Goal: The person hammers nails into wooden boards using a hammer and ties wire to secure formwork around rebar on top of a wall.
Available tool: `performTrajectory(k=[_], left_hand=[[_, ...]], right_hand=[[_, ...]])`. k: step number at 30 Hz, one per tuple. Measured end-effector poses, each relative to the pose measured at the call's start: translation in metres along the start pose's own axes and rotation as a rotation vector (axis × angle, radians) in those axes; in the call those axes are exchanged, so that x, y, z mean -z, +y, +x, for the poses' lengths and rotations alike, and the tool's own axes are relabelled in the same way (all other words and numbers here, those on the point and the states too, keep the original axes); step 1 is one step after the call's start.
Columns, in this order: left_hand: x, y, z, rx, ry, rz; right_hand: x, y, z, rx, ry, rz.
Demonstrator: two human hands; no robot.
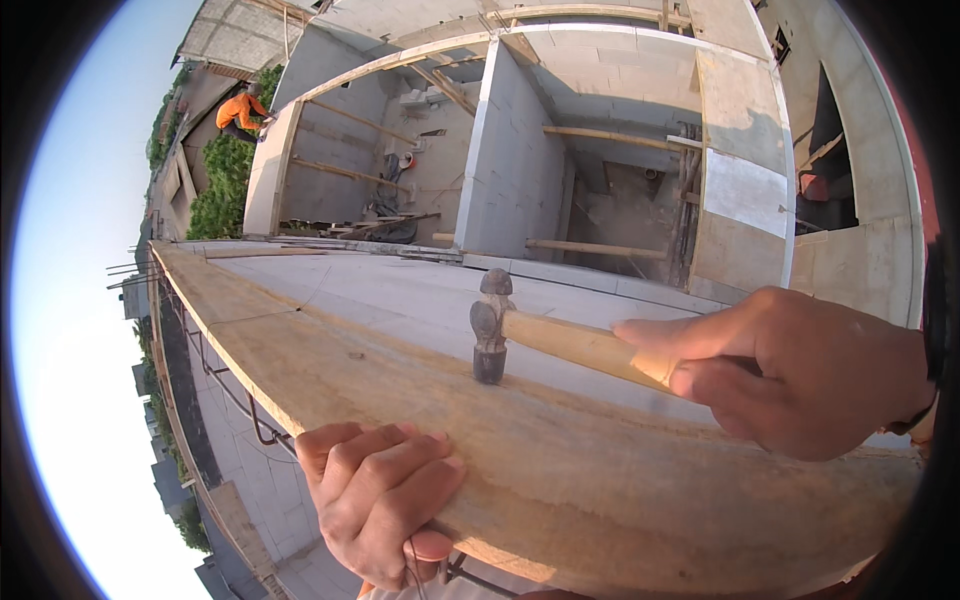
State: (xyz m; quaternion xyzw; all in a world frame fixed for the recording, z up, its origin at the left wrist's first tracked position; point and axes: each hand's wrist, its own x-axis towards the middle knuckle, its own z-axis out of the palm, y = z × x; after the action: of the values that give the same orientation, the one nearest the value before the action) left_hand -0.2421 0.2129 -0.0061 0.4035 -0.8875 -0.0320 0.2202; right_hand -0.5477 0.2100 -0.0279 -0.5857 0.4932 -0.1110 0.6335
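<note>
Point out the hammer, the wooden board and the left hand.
Hammer [568,340]: head view, on its wooden handle.
Wooden board [565,470]: head view, on its broad face.
Left hand [372,500]: head view, around its middle, near the knuckles.

The left hand [375,500] curls, knuckles up, while the right hand [800,375] is clenched

Board [620,490] in foreground, from upper left to lower right. Left hand [385,495] on its near edge. Right hand [800,370] to the right, around the hammer [570,343], whose head lies at the board's far edge, contact undetermined. Beyond: walls [505,160] with poles [612,138] between. Co-worker [240,113] at far left, near trees [225,185].
</note>
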Motion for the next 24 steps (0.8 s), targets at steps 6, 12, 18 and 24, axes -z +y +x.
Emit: performTrajectory(k=[6, 12, 18, 24], left_hand=[[0.000, 0.000, 0.010, -0.069, -0.017, -0.029], [0.002, 0.002, 0.004, -0.009, -0.013, 0.003], [0.006, -0.001, 0.006, -0.010, -0.042, -0.005], [0.014, 0.000, 0.010, -0.140, -0.130, -0.101]], right_hand=[[0.005, -0.034, -0.011, -0.275, 0.166, 0.036], [0.004, -0.007, 0.001, -0.041, 0.004, -0.009], [0.002, -0.017, -0.003, -0.137, -0.058, -0.015], [0.017, -0.027, -0.042, -0.198, 0.325, -0.340]])
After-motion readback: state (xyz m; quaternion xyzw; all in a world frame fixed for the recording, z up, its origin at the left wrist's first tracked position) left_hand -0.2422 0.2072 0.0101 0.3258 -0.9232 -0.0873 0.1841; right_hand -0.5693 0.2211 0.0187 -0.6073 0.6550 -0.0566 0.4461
